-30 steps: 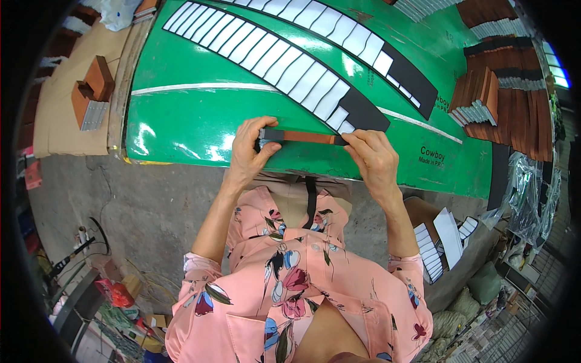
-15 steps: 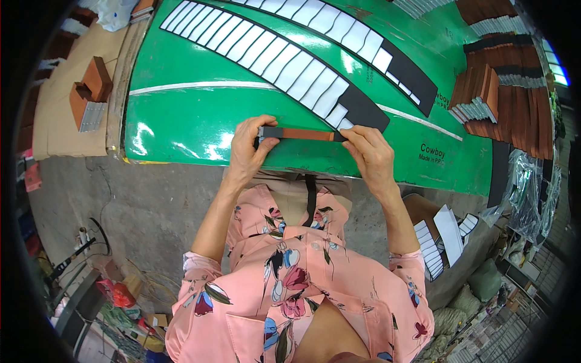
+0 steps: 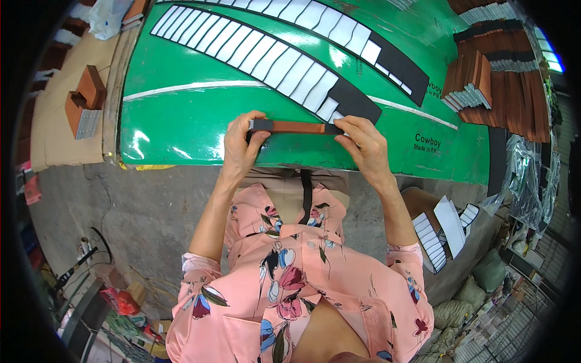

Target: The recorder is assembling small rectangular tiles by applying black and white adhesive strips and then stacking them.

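Observation:
My left hand pinches the left end of a reddish-brown bar with dark end pads. My right hand has thumb and fingers closed at its right end. The bar is level, held across my front above the near edge of the green table. Just beyond it lies a curved black sheet bearing rows of white-backed strips, its near end partly behind my right fingers. Farther back rests a similar curved sheet.
Brown pieces with pale ends stand stacked at the right, beside clear plastic film. A few brown pieces sit on a cardboard-covered surface at left. On the lower right, an open box holds white-backed sheets.
The view has shifted slightly, so the table and sheets appear a little farther left. Both hands keep hold of the bar, and its position between them is nearly the same.

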Action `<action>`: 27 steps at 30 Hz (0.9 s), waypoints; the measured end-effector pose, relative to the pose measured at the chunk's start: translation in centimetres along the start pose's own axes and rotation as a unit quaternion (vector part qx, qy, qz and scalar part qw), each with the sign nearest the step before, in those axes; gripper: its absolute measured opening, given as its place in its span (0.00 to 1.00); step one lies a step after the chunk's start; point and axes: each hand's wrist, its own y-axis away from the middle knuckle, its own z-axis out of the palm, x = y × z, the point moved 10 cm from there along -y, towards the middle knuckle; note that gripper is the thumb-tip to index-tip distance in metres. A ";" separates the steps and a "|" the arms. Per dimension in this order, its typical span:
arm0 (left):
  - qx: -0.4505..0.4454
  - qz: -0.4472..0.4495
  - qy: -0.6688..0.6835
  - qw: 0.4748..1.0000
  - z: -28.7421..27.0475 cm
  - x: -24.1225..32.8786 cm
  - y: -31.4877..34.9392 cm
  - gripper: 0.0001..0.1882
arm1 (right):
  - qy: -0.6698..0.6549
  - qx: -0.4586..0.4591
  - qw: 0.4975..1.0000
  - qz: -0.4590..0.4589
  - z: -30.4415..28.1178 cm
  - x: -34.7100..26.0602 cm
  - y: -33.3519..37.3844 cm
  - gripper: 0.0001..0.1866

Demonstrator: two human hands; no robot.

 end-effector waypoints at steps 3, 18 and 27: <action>0.000 0.007 -0.009 1.000 0.0 -0.1 0.2 0.12 | 0.033 -0.011 0.999 -0.033 0.1 -1.0 -0.3 0.17; 0.022 0.026 0.005 0.999 -0.2 0.5 -0.2 0.12 | 0.094 0.012 0.994 -0.050 -1.2 -2.3 -0.8 0.15; 0.027 0.028 0.006 0.999 -0.2 0.6 -0.2 0.13 | 0.090 0.012 0.995 -0.047 -0.6 -1.9 -0.7 0.15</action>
